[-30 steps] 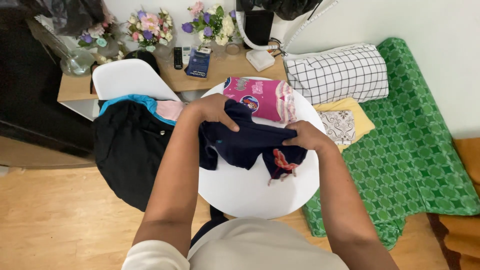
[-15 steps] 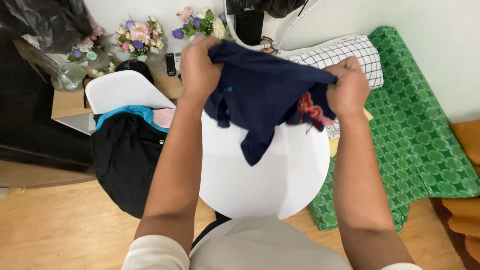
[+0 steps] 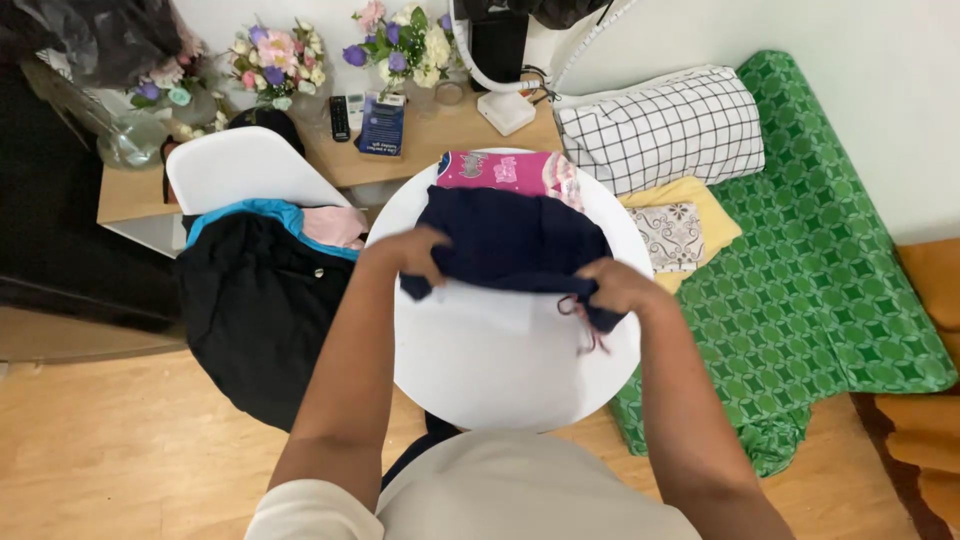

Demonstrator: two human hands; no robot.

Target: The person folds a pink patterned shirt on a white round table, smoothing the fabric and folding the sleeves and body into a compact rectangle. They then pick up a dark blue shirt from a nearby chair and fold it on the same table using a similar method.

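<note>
The navy garment (image 3: pixel 510 240) lies spread on the round white table (image 3: pixel 500 360), its far edge against a folded pink garment (image 3: pixel 505 170). The left hand (image 3: pixel 412 252) pinches its near left corner; the right hand (image 3: pixel 612 285) has its fingers closed on the near right corner.

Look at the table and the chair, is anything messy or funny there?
A little. The dark clothes are heaped over the white chair and droop toward the floor. On the round white table, the navy garment lies spread flat, with the left hand and right hand gripping its near edge.
</note>
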